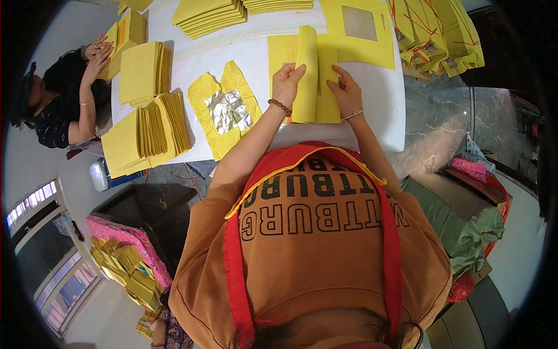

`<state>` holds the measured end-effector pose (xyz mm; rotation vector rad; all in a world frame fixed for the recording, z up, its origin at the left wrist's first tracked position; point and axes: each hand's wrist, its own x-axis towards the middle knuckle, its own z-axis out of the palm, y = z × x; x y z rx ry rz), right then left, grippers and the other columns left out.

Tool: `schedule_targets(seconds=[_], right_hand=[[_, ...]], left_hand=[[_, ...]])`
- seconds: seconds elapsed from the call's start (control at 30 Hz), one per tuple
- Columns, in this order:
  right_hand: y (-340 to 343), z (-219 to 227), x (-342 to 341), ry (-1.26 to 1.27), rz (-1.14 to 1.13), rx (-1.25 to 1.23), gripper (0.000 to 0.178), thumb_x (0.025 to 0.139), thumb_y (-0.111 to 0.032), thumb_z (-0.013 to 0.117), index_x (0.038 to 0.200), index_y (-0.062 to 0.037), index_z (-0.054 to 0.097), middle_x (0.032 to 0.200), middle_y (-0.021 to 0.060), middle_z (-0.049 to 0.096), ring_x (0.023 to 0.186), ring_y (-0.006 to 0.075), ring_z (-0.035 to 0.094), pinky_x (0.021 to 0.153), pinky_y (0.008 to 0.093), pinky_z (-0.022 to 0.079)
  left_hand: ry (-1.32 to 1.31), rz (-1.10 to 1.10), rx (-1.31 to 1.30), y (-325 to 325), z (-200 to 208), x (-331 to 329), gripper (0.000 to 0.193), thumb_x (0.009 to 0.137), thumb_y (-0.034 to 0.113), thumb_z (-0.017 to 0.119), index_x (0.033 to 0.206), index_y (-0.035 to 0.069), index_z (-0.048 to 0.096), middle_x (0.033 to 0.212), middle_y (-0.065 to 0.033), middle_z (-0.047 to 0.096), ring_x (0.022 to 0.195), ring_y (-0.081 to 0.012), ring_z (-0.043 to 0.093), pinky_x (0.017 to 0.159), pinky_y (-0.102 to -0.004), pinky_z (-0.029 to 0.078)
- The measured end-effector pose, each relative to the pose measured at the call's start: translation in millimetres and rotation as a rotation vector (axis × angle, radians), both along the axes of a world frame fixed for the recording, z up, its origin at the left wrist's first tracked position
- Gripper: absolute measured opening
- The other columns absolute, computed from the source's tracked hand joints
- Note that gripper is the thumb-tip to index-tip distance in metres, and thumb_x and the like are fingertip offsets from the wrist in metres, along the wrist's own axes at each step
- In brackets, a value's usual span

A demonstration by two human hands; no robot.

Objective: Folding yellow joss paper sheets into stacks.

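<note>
On the white table (381,110) in front of me lies a yellow paper sheet (306,75), its left part curled over into a long upright fold. My left hand (286,86) is closed on the left side of that fold, thumb on top. My right hand (346,93) is at the sheet's right edge, fingers apart and bent, thumb pointing at the paper; nothing shows between its fingers. To the left of my left forearm is a crumpled yellow paper piece (200,96) with a silver foil square (229,110) on it.
Flat yellow sheet (343,49) with a grey rectangle lies beyond my hands. Folded yellow stacks stand at the far edge (209,17) and left side (142,72). Yellow bundles with red string (433,35) are at the right corner. Another person (64,99) works at the left.
</note>
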<state>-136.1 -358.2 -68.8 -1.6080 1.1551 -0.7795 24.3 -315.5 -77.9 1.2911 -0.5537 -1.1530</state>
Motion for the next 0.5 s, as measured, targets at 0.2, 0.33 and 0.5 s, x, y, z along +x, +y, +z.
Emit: schedule_targets(seconds=[0.2,0.33,0.5], right_hand=[[0,1,2,0.006,0.004,0.064,0.026,0.077,-0.011,0.057,0.103,-0.0056,0.057,0.067,0.0025,0.053,0.058,0.0067,0.045,0.053,0.0211,0.039],[1,2,11,-0.11,-0.002,0.086,0.025,0.08,-0.016,0.056,0.101,-0.0042,0.057,0.082,0.0077,0.06,0.075,0.0101,0.054,0.067,0.0225,0.043],[1,-2,21,-0.137,0.026,0.073,0.029,0.081,-0.022,0.053,0.104,-0.0024,0.056,0.093,0.01,0.06,0.085,0.0127,0.054,0.076,0.0243,0.042]], left_hand=[[0.014,-0.013,-0.002,-1,-5,1,0.011,0.081,0.017,0.059,0.078,0.006,0.057,0.067,0.0058,0.052,0.058,-0.0013,0.043,0.053,-0.016,0.034],[0.009,0.03,-0.012,-2,4,-2,0.015,0.081,0.015,0.057,0.07,0.006,0.056,0.06,0.0063,0.047,0.05,-0.002,0.036,0.044,-0.0182,0.029],[0.196,0.032,-0.001,-1,16,-5,0.014,0.081,0.014,0.057,0.072,0.004,0.056,0.066,0.0003,0.055,0.055,-0.0056,0.048,0.05,-0.0194,0.039]])
